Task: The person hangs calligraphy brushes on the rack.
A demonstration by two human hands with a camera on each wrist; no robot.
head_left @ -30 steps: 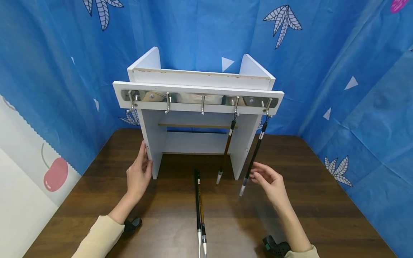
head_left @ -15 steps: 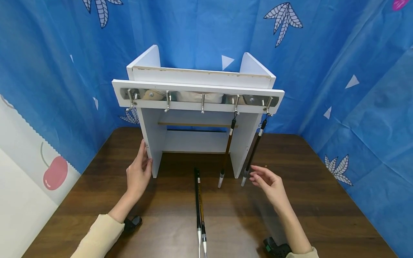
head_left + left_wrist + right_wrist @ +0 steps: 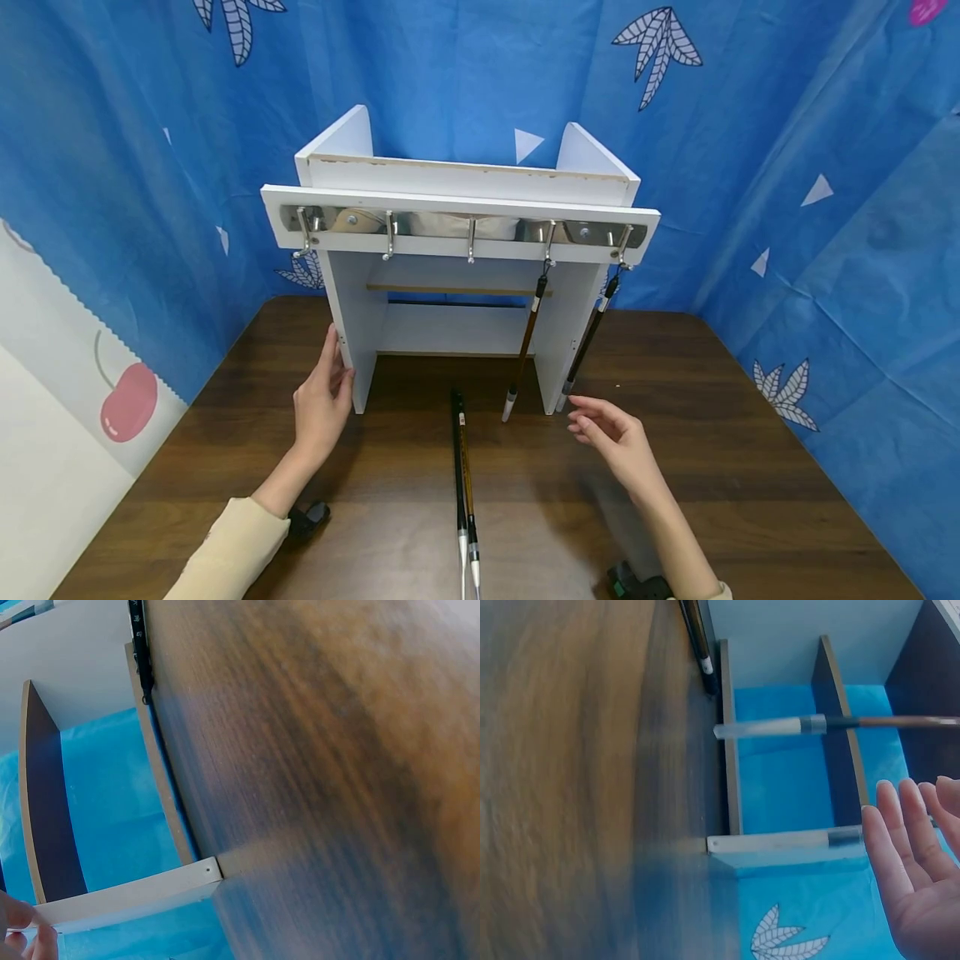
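A white wooden rack [image 3: 472,200] stands on the table with a row of metal hooks along its front. My left hand [image 3: 322,404] touches the rack's left side panel [image 3: 348,358] with straight fingers. From the far right hook hangs a black-handled calligraphy brush [image 3: 592,329], white tip down. Beside it a brown-handled calligraphy brush [image 3: 528,337] hangs from the neighbouring hook. My right hand [image 3: 615,437], fingers relaxed, is beside the black brush's tip; whether they touch cannot be told. In the right wrist view the brown brush [image 3: 885,721] crosses before the shelves.
Two more brushes [image 3: 461,483] lie together on the brown table [image 3: 390,517], pointing towards me. A left hook [image 3: 390,237] and the middle hook [image 3: 472,242] carry nothing. A blue patterned curtain [image 3: 472,75] surrounds the table's back and sides.
The black brush's lower end has swung back towards the rack's right panel. My right hand has shifted slightly left after it. My left hand stays at the left panel.
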